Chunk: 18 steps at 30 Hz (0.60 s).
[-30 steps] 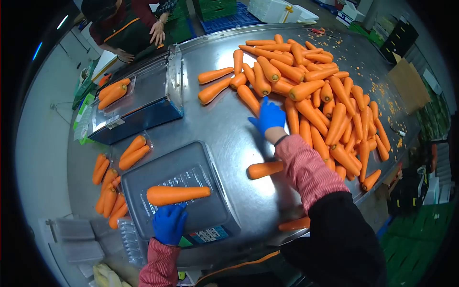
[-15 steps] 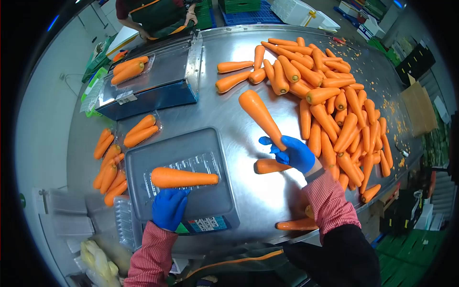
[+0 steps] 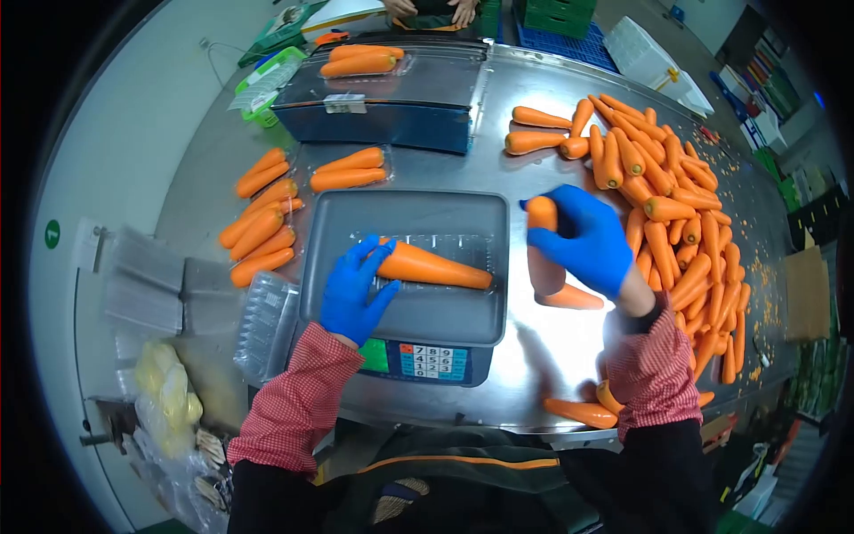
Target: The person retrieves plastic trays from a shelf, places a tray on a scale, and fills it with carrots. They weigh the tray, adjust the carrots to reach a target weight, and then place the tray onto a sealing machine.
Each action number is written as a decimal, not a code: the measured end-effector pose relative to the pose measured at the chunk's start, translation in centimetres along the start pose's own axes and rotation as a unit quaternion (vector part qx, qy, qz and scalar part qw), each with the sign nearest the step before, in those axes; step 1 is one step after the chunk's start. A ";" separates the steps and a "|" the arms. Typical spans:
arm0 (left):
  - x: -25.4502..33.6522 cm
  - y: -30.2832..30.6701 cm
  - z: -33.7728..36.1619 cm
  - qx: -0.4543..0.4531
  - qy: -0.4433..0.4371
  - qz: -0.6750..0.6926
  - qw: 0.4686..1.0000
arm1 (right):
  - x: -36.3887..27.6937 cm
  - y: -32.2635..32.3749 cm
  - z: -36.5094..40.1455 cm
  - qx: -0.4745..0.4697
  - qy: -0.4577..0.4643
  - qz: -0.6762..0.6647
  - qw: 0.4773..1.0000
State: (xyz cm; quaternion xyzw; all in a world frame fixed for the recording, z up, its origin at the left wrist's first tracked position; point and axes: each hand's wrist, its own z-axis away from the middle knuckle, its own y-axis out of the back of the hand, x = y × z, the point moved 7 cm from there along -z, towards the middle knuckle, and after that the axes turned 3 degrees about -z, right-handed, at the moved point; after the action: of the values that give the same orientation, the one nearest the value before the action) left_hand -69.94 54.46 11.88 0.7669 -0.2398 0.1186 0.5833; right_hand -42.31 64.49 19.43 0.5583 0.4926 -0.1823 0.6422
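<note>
My left hand (image 3: 356, 289), in a blue glove, has its fingers and thumb around the thick end of a large carrot (image 3: 436, 265). That carrot lies in a clear plastic tray (image 3: 476, 245) on the grey pan of a weighing scale (image 3: 409, 325). To the right of the scale, my right hand (image 3: 583, 240), also gloved in blue, grips a second carrot (image 3: 544, 267) above the table; motion blurs it a little. Partly behind that one, a loose carrot (image 3: 574, 298) rests on the metal.
A big pile of carrots (image 3: 685, 231) covers the table's right side. Packed carrots (image 3: 262, 227) lie left of the scale, near stacked empty clear trays (image 3: 267, 325). A blue-sided metal machine (image 3: 382, 125) stands behind the scale. Across the table are another person's hands (image 3: 431, 11).
The view has shifted left. My left hand has gone from beside the carrot on the scale to its thick end. My right hand has turned its carrot and holds it further along.
</note>
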 end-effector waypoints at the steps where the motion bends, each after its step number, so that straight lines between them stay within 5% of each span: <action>1: -0.2 0.2 0.7 0.002 0.006 0.017 1.000 | -1.6 -1.5 -1.0 -0.007 0.030 0.076 0.997; 4: -0.1 0.9 2.6 0.026 0.015 0.058 0.998 | -4.2 -7.1 -4.5 -0.111 0.034 0.231 0.966; 9: -1.6 2.1 4.3 0.082 0.032 0.100 0.991 | -4.2 -16.4 -7.5 -0.289 0.056 0.252 0.922; 12: -3.6 3.2 5.5 0.082 0.090 0.142 0.982 | -1.9 -16.4 -7.4 -0.174 0.124 0.138 0.967; 18: -8.5 3.4 7.8 0.099 0.235 0.210 0.944 | 1.7 -8.5 -3.8 -0.009 0.020 0.029 0.999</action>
State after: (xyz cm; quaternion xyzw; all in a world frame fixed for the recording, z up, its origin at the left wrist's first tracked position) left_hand -79.70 48.31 8.60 0.7031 -0.2386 0.4389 0.5061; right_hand -49.84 65.77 13.89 0.5701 0.4905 -0.1481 0.6422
